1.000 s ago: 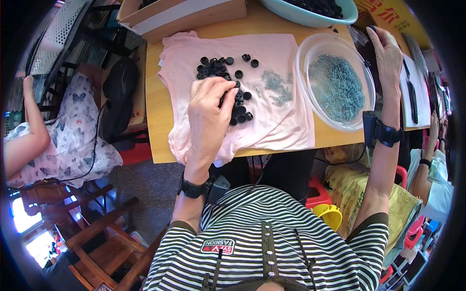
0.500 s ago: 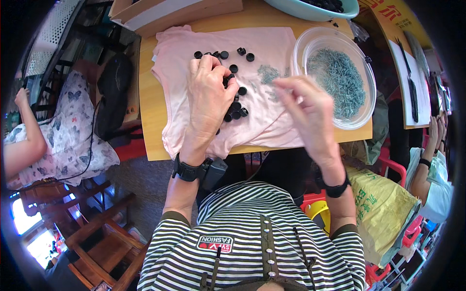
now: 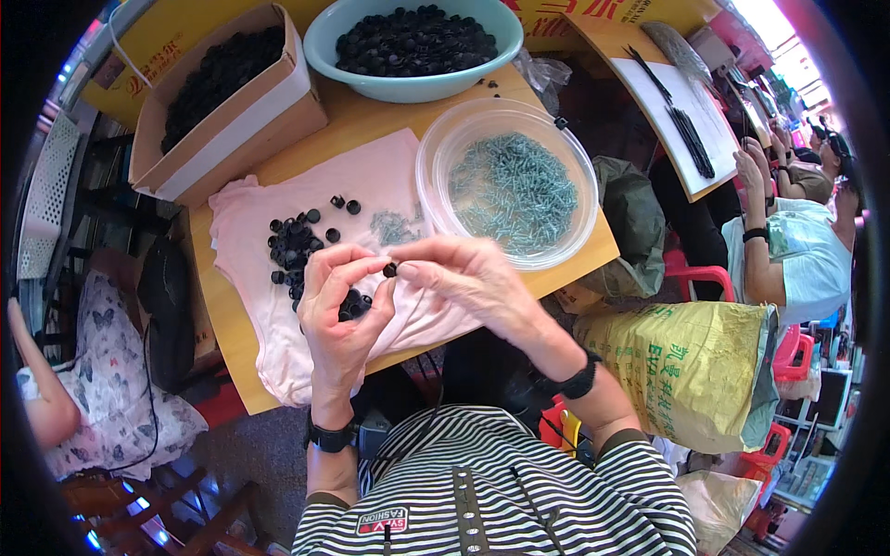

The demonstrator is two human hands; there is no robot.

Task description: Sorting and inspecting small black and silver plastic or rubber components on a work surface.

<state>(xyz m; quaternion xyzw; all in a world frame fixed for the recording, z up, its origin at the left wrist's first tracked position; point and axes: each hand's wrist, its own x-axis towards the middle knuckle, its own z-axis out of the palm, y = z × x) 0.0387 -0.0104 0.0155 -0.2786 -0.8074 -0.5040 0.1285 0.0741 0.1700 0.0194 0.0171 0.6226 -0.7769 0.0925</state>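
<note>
My left hand (image 3: 336, 301) pinches a small black cap (image 3: 390, 270) between thumb and fingers, above the pink cloth (image 3: 264, 324). Against it comes my right hand (image 3: 477, 283), its thumb and forefinger closed together at the cap; whatever they hold is too small to make out. Beneath and beyond my left hand lies a loose pile of black caps (image 3: 295, 243) on the cloth. A few silvery-green screws (image 3: 391, 227) are scattered just past my fingertips. Many more screws fill part of a round clear tub (image 3: 428, 176) to the right.
At the back stand a cardboard box (image 3: 246, 125) and a pale green basin (image 3: 380, 88), both holding black parts. A yellow sack (image 3: 681, 371) sits right of the wooden table (image 3: 227, 371). Other people are seated at left and right, one in a light blue shirt (image 3: 793, 250).
My right hand has moved from beside the scattered screws to meet my left. The left has lifted off the pile with a black cap. The view has shifted, showing more of the box and basin.
</note>
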